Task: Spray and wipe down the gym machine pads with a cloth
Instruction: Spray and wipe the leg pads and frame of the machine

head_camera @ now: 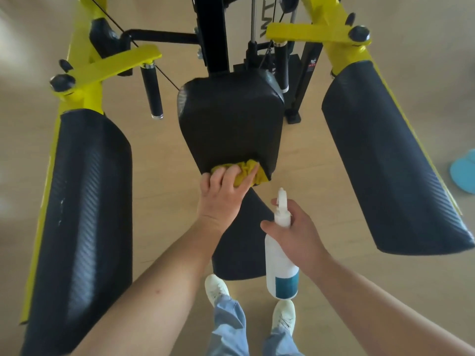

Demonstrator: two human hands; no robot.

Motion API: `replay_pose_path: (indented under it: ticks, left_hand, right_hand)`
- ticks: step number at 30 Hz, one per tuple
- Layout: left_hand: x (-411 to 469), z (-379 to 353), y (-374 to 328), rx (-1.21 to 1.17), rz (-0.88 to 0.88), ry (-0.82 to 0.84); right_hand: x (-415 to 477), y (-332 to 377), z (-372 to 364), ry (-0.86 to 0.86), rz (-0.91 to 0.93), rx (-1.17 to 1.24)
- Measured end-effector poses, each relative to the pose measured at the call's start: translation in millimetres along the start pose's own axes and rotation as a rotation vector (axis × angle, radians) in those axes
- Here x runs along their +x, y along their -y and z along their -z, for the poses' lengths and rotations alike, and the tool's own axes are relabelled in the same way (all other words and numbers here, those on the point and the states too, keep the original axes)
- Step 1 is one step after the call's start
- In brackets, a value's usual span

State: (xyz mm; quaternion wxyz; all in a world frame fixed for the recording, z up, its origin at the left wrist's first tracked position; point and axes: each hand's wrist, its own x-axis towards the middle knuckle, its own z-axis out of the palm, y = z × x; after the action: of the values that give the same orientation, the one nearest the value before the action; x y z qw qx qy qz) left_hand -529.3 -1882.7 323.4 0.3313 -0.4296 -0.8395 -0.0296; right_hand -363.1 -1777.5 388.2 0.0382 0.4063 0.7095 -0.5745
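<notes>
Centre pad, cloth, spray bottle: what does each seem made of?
The centre pad looks like black vinyl or faux leather over padding: smooth, faint sheen, seamed edges. The cloth is soft yellow fabric, maybe microfibre, bunched into folds under the left hand. The spray bottle in the right hand is whitish translucent plastic.

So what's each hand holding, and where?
The left hand grips the bunched yellow cloth against the lower edge of the centre pad; the right hand holds the spray bottle by its neck.
</notes>
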Motion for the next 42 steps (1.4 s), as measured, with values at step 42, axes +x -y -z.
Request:
replay_pose_path:
  ticks: [42]
  left_hand:
    - [-32, 4, 0, -0.413, 0.659, 0.292]
  right_hand:
    - [23, -13, -26, 0.155, -0.019, -0.087]
